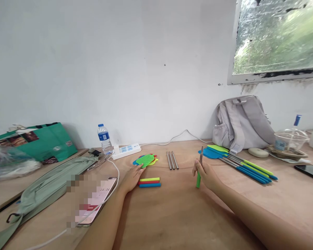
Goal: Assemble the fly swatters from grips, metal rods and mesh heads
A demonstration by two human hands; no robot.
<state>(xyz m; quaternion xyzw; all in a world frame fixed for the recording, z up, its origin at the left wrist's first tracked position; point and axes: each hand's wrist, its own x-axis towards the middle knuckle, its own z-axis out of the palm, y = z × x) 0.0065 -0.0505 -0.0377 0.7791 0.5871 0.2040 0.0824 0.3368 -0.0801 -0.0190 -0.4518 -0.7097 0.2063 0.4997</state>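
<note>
Start with the bench (167, 222), spanning the lower view and carrying everything here. Next in size, find the grey backpack (237, 121) at the right rear, then the pile of swatters (215, 152) just in front of it, laid with heads to the left and handles to the right.

See the right hand (205, 173) curled around a nearly upright piece: green handle (198, 180) below, metal rod (201, 152) sticking up above. See the left hand (131, 178) held low at the stacked mesh heads (146, 160), fingertips at the green one on top; cannot tell whether pinching it or merely resting there.

Smaller again, note the loose handles (150, 185), yellow, red and blue, lying together just beside the left hand; last, three bare rods (172, 160) side by side between the hands, farther back.

For a good hold, keep rod and handle in one straight line, grip close to the join, hidden here by fingers, and press along the length, not sideways. With the left, handle only the top head, to avoid dragging those beneath.
</note>
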